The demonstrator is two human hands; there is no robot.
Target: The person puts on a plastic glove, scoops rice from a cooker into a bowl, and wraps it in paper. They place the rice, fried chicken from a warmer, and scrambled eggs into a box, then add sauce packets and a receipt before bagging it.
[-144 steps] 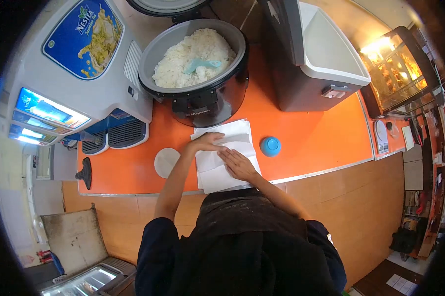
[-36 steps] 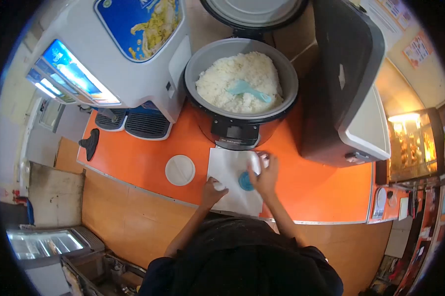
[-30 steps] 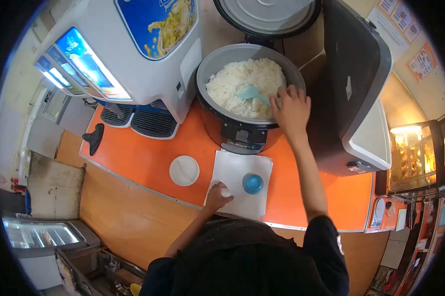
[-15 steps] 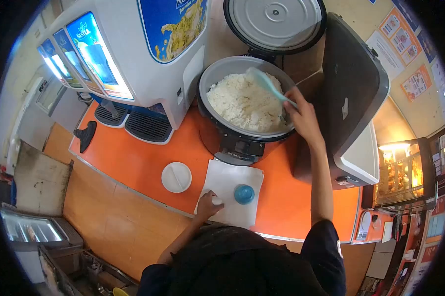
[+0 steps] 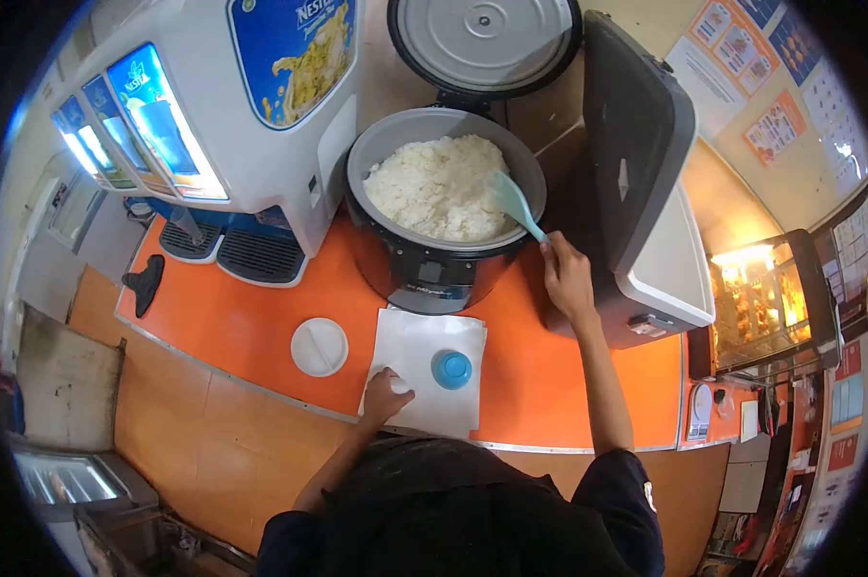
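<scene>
From my end, I see the right hand (image 5: 568,277) at the right side of the round, black-bodied rice cooker (image 5: 393,269), its fingers closed around the handle end of a pale turquoise plastic paddle (image 5: 514,202). The blade rests against the white cooked rice (image 5: 422,183) near the pot's right wall. The left hand (image 5: 384,397) sits low on the flat white paper sheets (image 5: 411,338), fingers curled around a small white object (image 5: 399,386) I cannot identify. A small blue plastic cup (image 5: 451,369) stands on the paper just beside that hand; a round white disc (image 5: 320,347) lies left of the sheets on the orange counter (image 5: 540,394).

Gripped so near its end, the paddle could, I judge, twist under a heavy load and drop grains over the rim. The sheets look loose, so a sideways drag by the left hand might shift them and topple the cup.
</scene>
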